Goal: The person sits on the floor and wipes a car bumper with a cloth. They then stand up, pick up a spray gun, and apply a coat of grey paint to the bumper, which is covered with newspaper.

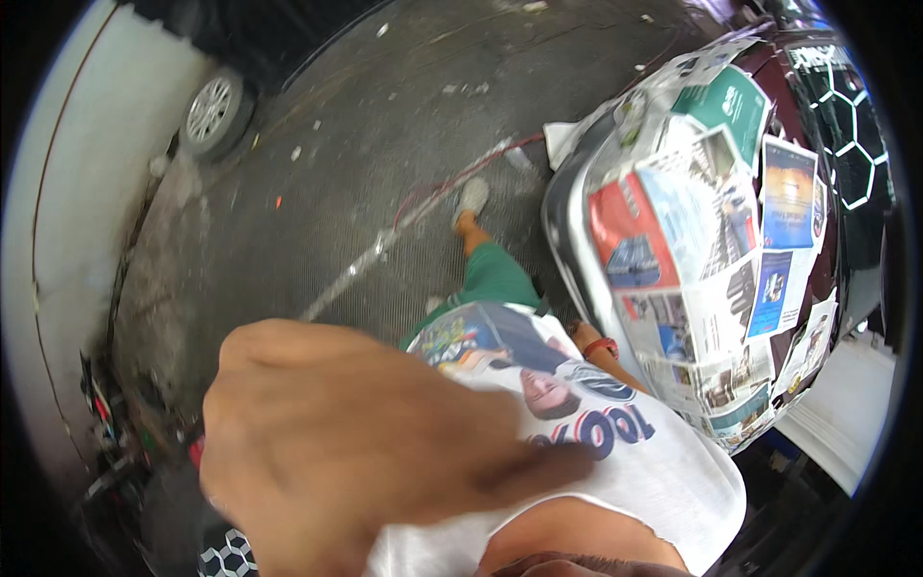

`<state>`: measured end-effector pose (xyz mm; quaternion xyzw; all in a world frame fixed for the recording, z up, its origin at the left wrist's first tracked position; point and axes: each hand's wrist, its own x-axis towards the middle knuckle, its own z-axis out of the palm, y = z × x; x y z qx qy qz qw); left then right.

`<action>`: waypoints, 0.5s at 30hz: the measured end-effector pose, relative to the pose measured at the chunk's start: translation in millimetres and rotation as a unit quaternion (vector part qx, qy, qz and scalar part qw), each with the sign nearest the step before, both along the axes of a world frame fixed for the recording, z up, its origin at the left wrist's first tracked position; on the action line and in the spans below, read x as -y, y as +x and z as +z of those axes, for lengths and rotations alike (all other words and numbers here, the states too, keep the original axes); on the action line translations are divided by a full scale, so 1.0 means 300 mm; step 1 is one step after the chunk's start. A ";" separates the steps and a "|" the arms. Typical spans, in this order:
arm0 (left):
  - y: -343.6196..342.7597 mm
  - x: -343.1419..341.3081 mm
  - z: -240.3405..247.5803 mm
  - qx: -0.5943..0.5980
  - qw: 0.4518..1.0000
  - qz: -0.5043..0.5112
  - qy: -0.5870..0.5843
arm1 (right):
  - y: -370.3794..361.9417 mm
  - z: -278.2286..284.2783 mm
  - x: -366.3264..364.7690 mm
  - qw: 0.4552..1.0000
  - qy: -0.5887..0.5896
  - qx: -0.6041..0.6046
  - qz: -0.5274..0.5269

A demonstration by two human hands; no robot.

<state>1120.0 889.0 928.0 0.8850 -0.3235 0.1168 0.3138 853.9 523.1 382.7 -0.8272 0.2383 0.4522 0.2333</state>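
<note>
Standing beside a maroon car (pixel 820 273), the person has 2 bare hands in view. The left hand (pixel 385 433) is so near the lens that it blurs, covering much of the lower left and part of the white sleeveless shirt (pixel 663 486). At least 1 finger stretches toward the right; how far the others are curled, and whether they hold anything, cannot be told.

The right hand (pixel 583 335) is low at the person's right side, just beside the car's pale bumper (pixel 601 313), with a red wristband (pixel 602 345) behind it. It is small and partly hidden, so neither its opening, any hold nor contact can be told.

The car lies to the person's right, its front end mostly covered by overlapping newspaper sheets (pixel 687 216), with 1 green sheet (pixel 728 111) near the far end. White hexagon lines mark the dark windshield (pixel 835 125).

Below are green shorts (pixel 500 277) and a light shoe (pixel 472 196) on the grey floor (pixel 336 183). A red hose (pixel 433 190) crosses that floor, and a silver-spoked wheel (pixel 213 111) is near the pale wall (pixel 87 192).
</note>
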 end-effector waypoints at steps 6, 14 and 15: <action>0.692 -0.012 -0.681 -0.367 0.917 0.120 -0.096 | 0.765 -0.047 0.114 0.998 0.006 0.053 -0.020; 0.763 -0.481 -1.842 -0.601 0.728 0.311 -0.107 | 1.845 0.329 0.307 0.944 0.054 0.317 -0.075; 0.738 -0.517 -1.876 -0.654 0.654 0.359 -0.128 | 1.932 0.374 0.323 0.936 0.066 0.331 -0.096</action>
